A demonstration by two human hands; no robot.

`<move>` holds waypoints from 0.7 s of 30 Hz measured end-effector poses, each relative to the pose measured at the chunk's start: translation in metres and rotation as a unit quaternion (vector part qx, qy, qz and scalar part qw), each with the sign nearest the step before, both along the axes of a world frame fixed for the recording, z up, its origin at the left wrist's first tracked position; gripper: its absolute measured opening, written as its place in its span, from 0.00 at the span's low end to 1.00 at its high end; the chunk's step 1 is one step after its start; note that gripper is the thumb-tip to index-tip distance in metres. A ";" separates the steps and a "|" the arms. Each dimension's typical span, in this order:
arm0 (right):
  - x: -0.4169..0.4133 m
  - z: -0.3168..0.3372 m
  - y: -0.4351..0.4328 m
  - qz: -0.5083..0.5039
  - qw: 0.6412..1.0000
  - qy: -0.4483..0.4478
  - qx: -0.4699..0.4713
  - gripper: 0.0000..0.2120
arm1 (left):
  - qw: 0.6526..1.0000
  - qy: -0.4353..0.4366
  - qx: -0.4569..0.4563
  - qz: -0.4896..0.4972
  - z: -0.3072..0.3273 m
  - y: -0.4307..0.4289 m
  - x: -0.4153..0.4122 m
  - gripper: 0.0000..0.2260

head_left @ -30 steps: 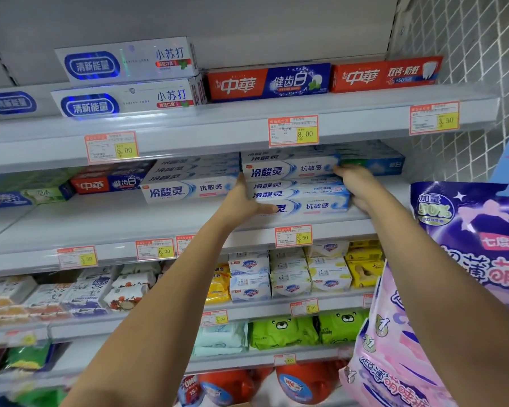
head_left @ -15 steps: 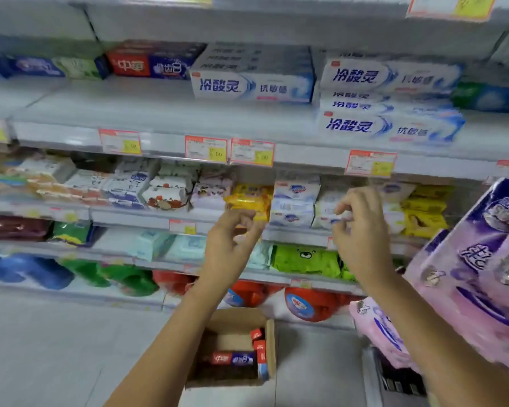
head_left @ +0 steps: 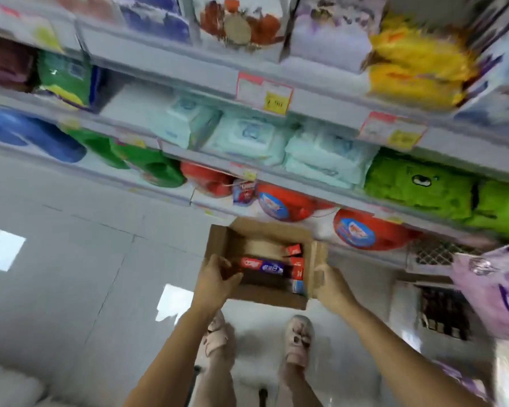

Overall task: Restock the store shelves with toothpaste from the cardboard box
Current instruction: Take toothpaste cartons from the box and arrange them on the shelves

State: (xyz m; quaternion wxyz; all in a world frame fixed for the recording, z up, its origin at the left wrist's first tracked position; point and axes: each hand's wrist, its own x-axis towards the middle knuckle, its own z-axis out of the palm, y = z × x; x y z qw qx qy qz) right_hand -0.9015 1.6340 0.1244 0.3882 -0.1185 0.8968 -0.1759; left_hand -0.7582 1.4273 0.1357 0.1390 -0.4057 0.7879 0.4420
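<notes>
The toothpaste carton (head_left: 262,265) lies crosswise in the cardboard box (head_left: 272,299) below me; my left hand (head_left: 215,279), loose and empty, is nearest its end; my right hand (head_left: 329,284) meets the box's wall, grip unclear.

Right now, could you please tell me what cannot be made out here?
Head view:
- Price tags: print motion-blurred.
- Box: count of toothpaste underneath hidden by top cartons and walls.
- Left hand, right hand: grip unclear, blurred.
- Purple pack: cut by right edge.
</notes>
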 end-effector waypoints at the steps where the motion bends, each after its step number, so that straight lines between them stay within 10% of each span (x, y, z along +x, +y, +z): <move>1: 0.003 -0.025 0.000 -0.009 0.999 -0.023 0.028 0.11 | 1.000 -0.016 0.005 -0.004 -0.020 -0.004 0.003 0.11; 17: 0.034 -0.293 -0.027 -0.212 0.962 -0.097 0.145 0.17 | 0.964 -0.186 0.059 -0.183 -0.267 -0.005 0.019 0.13; 21: 0.042 -0.325 -0.039 -0.326 0.923 0.003 0.205 0.37 | 0.970 -0.157 0.049 -0.180 -0.290 0.000 0.016 0.10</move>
